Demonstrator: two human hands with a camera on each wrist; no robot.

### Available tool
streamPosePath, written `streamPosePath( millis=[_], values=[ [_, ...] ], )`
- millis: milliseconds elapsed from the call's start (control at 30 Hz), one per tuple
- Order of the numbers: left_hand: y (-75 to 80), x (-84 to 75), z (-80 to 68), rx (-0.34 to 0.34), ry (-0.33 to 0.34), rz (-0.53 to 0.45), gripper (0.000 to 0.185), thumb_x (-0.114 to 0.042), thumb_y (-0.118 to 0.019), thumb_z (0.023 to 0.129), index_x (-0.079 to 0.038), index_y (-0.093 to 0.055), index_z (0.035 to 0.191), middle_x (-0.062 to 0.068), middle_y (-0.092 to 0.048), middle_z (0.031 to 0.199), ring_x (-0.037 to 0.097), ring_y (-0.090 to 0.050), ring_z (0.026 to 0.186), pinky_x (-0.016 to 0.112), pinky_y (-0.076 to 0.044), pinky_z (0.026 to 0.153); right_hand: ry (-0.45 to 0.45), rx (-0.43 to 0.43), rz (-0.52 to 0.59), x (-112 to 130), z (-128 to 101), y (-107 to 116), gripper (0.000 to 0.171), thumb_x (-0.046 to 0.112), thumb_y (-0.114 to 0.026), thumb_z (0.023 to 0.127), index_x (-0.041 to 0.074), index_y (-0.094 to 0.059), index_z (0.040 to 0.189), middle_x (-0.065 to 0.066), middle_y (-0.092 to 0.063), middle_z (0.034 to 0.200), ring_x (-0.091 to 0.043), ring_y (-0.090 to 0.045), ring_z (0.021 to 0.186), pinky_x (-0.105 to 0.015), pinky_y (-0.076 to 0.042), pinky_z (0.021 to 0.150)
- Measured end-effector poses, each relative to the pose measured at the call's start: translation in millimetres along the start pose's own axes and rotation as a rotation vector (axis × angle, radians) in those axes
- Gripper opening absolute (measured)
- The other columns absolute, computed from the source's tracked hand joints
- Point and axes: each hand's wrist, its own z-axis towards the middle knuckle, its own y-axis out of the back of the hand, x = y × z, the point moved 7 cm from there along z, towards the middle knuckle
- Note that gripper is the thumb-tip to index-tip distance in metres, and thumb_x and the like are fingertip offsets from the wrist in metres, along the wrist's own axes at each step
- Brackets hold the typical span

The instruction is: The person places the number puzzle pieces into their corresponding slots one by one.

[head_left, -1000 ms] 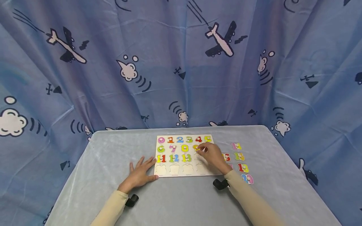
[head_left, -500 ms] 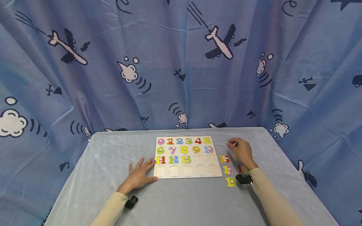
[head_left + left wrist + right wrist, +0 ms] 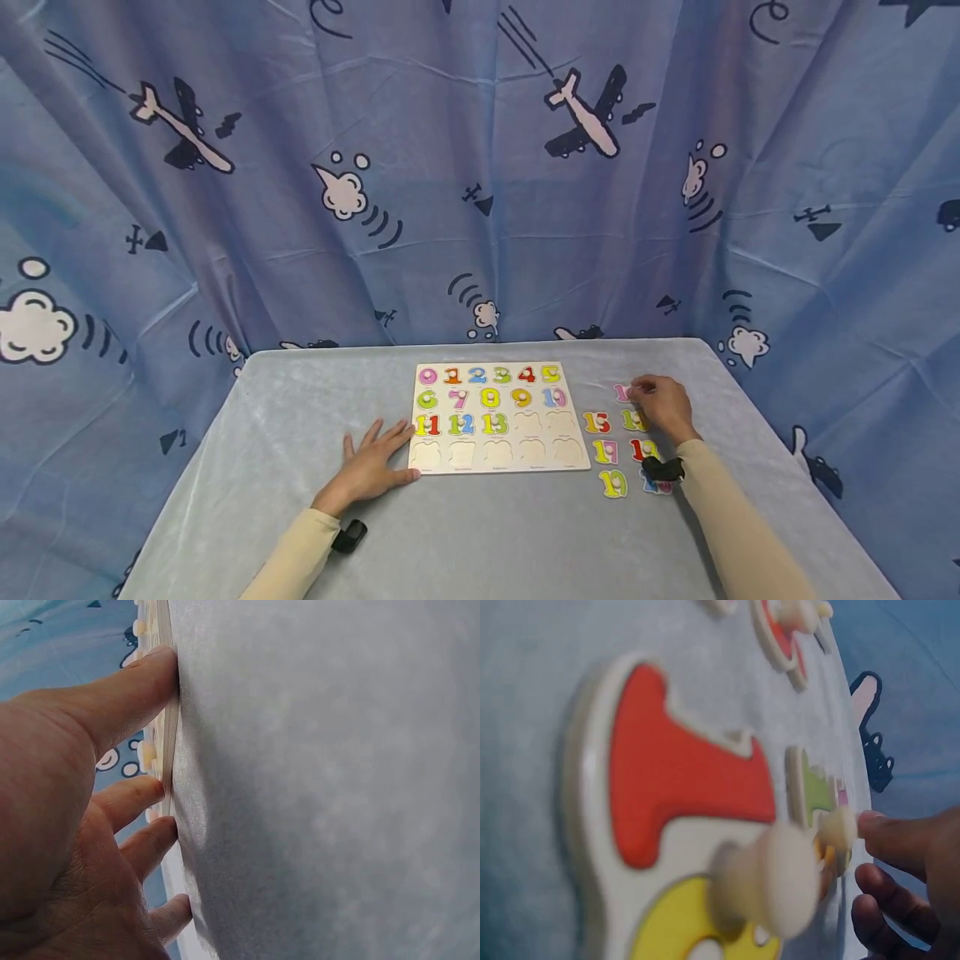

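Note:
My right hand (image 3: 663, 406) is at the back right of the table, thumb and fingertips pinching at the knob of the pink-and-green number 14 puzzle piece (image 3: 622, 392). The fingers cover that piece's right half. In the right wrist view, the thumb (image 3: 900, 841) shows beyond the knobs of nearer pieces. My left hand (image 3: 367, 467) lies with spread fingers at the left edge of the wooden number puzzle board (image 3: 480, 462). Its thumb (image 3: 142, 686) touches the board's edge in the left wrist view. Knobbed numbers 0 to 13 fill the board's upper recesses; the lower ones are bare.
Right of the board lie loose number pieces: 15 (image 3: 597, 422), 16 (image 3: 634, 420), 17 (image 3: 605, 452), 18 (image 3: 643, 450), 19 (image 3: 613, 483) and a partly hidden 20 (image 3: 657, 483). A grey cloth covers the table (image 3: 480, 533). A blue airplane-print curtain (image 3: 420, 167) hangs behind.
My right hand has left the number 10 piece in the board's second row and moved right to the number 14 piece. The left hand has stayed at the board's edge.

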Motion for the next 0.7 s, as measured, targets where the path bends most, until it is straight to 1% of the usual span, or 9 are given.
streamPosePath(
  millis=[100,267,400,467,533,600,700],
  values=[
    [-0.6,0.3,0.3,0.001,0.000,0.000,0.076,-0.042,-0.076,0.083,-0.019,-0.045,0.149,0.004,-0.036,0.159,0.042,-0.013,0.151,0.078,0.005,0.107,-0.011,0.011,0.010,-3.5,0.2,-1.4,0.031,0.023,-0.063,0.095,0.000,-0.068,0.116,-0.019,-0.067,0.107,-0.027,-0.056,0.088,-0.035,-0.045,0.073],
    [-1.2,1.3,1.3,0.001,0.001,-0.002,0.077,-0.042,-0.076,0.083,-0.019,-0.044,0.149,0.004,-0.035,0.159,0.042,-0.012,0.151,0.078,0.006,0.107,-0.006,0.017,0.015,-3.0,0.1,-1.8,0.031,0.023,-0.062,0.096,-0.001,-0.069,0.115,-0.022,-0.067,0.114,-0.031,-0.059,0.094,-0.042,-0.049,0.079],
    [-1.6,2.5,1.8,0.002,0.002,0.006,0.077,-0.043,-0.076,0.083,-0.020,-0.044,0.149,0.003,-0.035,0.160,0.041,-0.012,0.151,0.078,0.006,0.107,0.001,0.018,0.002,-2.2,0.0,-2.1,0.032,0.023,-0.064,0.095,-0.002,-0.068,0.115,-0.023,-0.067,0.114,-0.033,-0.061,0.096,-0.044,-0.049,0.080],
    [-1.3,2.6,1.7,0.000,0.002,0.008,0.077,-0.043,-0.076,0.083,-0.019,-0.044,0.149,0.004,-0.035,0.160,0.041,-0.012,0.151,0.078,0.006,0.107,0.009,0.014,-0.007,-1.6,-0.1,-2.1,0.033,0.023,-0.064,0.095,-0.002,-0.068,0.115,-0.024,-0.067,0.114,-0.032,-0.061,0.094,-0.043,-0.050,0.079],
    [-1.1,2.6,1.5,0.002,0.002,0.006,0.077,-0.042,-0.076,0.083,-0.019,-0.044,0.149,0.004,-0.035,0.160,0.042,-0.012,0.151,0.078,0.006,0.107,0.018,-0.002,-0.016,-0.3,-0.7,-1.2,0.032,0.024,-0.065,0.095,-0.001,-0.069,0.115,-0.022,-0.068,0.111,-0.029,-0.061,0.091,-0.039,-0.050,0.076],
    [-1.3,2.4,1.4,0.005,0.001,0.006,0.077,-0.043,-0.076,0.084,-0.019,-0.044,0.149,0.004,-0.034,0.160,0.042,-0.012,0.151,0.078,0.006,0.107,0.051,-0.034,-0.017,5.6,-3.7,0.6,0.031,0.024,-0.066,0.094,-0.001,-0.070,0.113,-0.021,-0.069,0.106,-0.027,-0.060,0.086,-0.034,-0.048,0.071],
    [-1.2,2.0,1.3,0.006,-0.002,0.003,0.077,-0.043,-0.075,0.084,-0.019,-0.044,0.149,0.004,-0.034,0.160,0.042,-0.012,0.151,0.078,0.006,0.107,0.127,-0.091,-0.019,21.7,-12.1,1.9,0.028,0.023,-0.067,0.093,0.001,-0.071,0.110,-0.017,-0.070,0.098,-0.024,-0.059,0.080,-0.029,-0.044,0.066]
  ],
)
